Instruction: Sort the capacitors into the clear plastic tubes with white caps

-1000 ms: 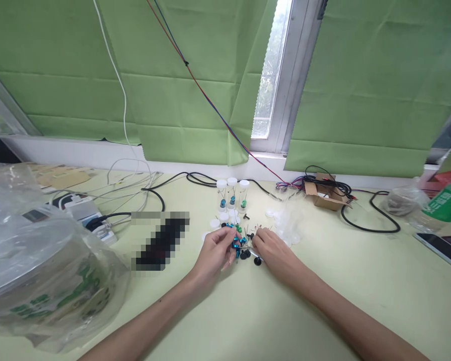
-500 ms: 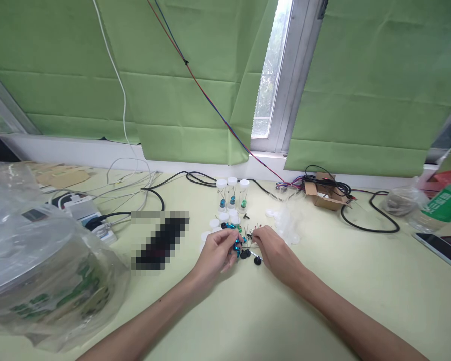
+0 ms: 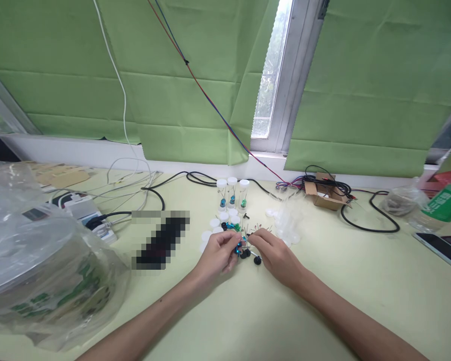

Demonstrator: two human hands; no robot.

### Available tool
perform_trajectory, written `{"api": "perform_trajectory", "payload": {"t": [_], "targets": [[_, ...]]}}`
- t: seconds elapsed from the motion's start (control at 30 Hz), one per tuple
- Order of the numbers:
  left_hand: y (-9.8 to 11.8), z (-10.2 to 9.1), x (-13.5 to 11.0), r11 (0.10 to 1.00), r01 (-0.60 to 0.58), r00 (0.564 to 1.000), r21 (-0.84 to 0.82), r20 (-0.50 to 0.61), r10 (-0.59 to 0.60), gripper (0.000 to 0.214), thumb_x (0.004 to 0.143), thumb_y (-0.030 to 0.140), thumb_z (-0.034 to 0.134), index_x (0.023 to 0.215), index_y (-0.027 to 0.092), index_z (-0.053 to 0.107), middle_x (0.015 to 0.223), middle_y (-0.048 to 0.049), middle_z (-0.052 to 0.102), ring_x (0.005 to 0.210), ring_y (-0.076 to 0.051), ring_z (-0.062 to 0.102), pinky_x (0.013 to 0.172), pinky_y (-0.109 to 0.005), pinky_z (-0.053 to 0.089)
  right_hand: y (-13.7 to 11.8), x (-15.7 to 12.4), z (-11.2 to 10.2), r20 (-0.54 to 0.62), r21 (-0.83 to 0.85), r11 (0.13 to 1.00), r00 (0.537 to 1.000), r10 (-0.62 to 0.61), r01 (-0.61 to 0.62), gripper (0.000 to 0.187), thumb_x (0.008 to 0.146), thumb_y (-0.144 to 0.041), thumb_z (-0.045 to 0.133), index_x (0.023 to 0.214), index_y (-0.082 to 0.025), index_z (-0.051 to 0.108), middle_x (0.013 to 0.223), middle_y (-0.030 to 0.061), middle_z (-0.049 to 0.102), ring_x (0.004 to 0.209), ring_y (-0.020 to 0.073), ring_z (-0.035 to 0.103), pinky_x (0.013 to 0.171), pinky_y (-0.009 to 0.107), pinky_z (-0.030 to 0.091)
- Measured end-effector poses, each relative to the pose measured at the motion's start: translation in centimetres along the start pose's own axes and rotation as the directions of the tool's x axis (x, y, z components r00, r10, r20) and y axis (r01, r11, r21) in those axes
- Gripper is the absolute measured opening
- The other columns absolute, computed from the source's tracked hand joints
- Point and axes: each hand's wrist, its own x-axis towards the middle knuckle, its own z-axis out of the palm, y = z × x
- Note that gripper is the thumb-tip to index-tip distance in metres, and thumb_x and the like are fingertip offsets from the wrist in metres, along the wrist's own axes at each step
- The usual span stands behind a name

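My left hand [image 3: 218,252] is closed in a pinch on a small shiny blue metal part [image 3: 238,248]. Close against it, the fingers of my right hand [image 3: 272,250] are pressed together; whatever they pinch is too small to make out, though a thin rod shows by the fingertips. Black round knobs [image 3: 257,260] lie on the table just below and between the hands. Behind the fingers are more blue and green small parts [image 3: 231,226] and several white caps [image 3: 224,216]. Three clear vials [image 3: 232,194] with white lids stand upright farther back, small blue or green pieces inside.
Crumpled clear plastic bags [image 3: 288,223] lie right of the small parts. A cardboard box [image 3: 326,195] with cables sits at the back right, near phones [image 3: 441,250] and a green-labelled bottle [image 3: 441,205]. At left are a bagged container [image 3: 56,271] and a power strip [image 3: 86,215].
My right hand has moved slightly left, bringing its fingertips nearer to the blue part. My left hand has stayed almost still, pinching that part.
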Motion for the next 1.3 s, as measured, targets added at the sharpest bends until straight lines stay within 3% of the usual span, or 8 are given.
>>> {"api": "perform_trajectory", "payload": {"t": [0.23, 0.43, 0.6, 0.8, 1.13, 1.3], "targets": [[0.0, -0.1, 0.1, 0.998, -0.029, 1.0, 0.057, 0.004, 0.029, 0.038, 0.084, 0.052, 0.059, 0.073, 0.015, 0.061, 0.061, 0.0021, 0.054, 0.029, -0.002, 0.035, 0.03, -0.02, 0.014, 0.0, 0.0, -0.1, 0.017, -0.04, 0.999, 1.0, -0.005, 0.006, 0.033, 0.096, -0.003, 0.029, 0.107, -0.018, 0.057, 0.088, 0.0079, 0.056, 0.076, 0.0169, 0.054, 0.065, 0.027, 0.046], [0.4, -0.3, 0.0, 0.967, -0.114, 0.993, 0.226, 0.015, 0.113, 0.037, 0.087, 0.048, 0.055, 0.067, 0.018, 0.057, 0.043, 0.007, 0.036, 0.031, -0.007, 0.032, 0.035, -0.021, 0.019, -0.2, 0.3, -0.7, 0.034, -0.102, 0.991, 0.996, -0.079, 0.082, 0.035, 0.095, -0.002, 0.028, 0.105, -0.017, 0.058, 0.086, 0.0084, 0.057, 0.075, 0.0167, 0.052, 0.063, 0.026, 0.044], [0.6, -0.7, -0.2, 0.881, -0.224, 0.972, 0.416, 0.025, 0.236, 0.033, 0.087, 0.042, 0.054, 0.067, 0.018, 0.061, 0.05, 0.0035, 0.041, 0.042, -0.009, 0.032, 0.04, -0.022, 0.023, -0.2, 0.3, -1.0, 0.076, -0.18, 0.974, 0.989, -0.124, 0.136, 0.033, 0.096, -0.003, 0.029, 0.1, -0.016, 0.059, 0.085, 0.009, 0.058, 0.073, 0.0169, 0.05, 0.063, 0.028, 0.042], [0.7, -0.9, -0.1, 0.702, -0.36, 0.915, 0.615, 0.087, 0.394, 0.036, 0.089, 0.036, 0.051, 0.059, 0.018, 0.058, 0.054, 0.0008, 0.045, 0.051, -0.012, 0.033, 0.049, -0.024, 0.023, -0.2, 0.3, -1.1, 0.118, -0.205, 0.962, 0.98, -0.16, 0.181, 0.029, 0.098, -0.006, 0.032, 0.098, -0.016, 0.059, 0.086, 0.009, 0.059, 0.072, 0.0173, 0.05, 0.063, 0.029, 0.041], [0.4, -1.3, 0.0, 0.658, -0.407, 0.897, 0.634, 0.141, 0.418, 0.037, 0.09, 0.035, 0.049, 0.058, 0.018, 0.057, 0.054, 0.0004, 0.046, 0.052, -0.013, 0.032, 0.051, -0.026, 0.022, -0.3, 0.2, -0.8, 0.123, -0.195, 0.965, 0.98, -0.156, 0.178, 0.03, 0.098, -0.006, 0.031, 0.099, -0.017, 0.059, 0.083, 0.008, 0.058, 0.072, 0.0174, 0.05, 0.062, 0.029, 0.041], [0.7, -1.0, -0.2, 0.658, -0.394, 0.893, 0.641, 0.097, 0.44, 0.035, 0.09, 0.034, 0.049, 0.059, 0.019, 0.056, 0.054, 0.0005, 0.045, 0.052, -0.013, 0.032, 0.052, -0.026, 0.023, -0.4, 0.2, -0.6, 0.09, -0.186, 0.97, 0.986, -0.139, 0.154, 0.033, 0.096, -0.004, 0.029, 0.1, -0.016, 0.059, 0.085, 0.0093, 0.059, 0.074, 0.0182, 0.052, 0.061, 0.028, 0.043]]}}
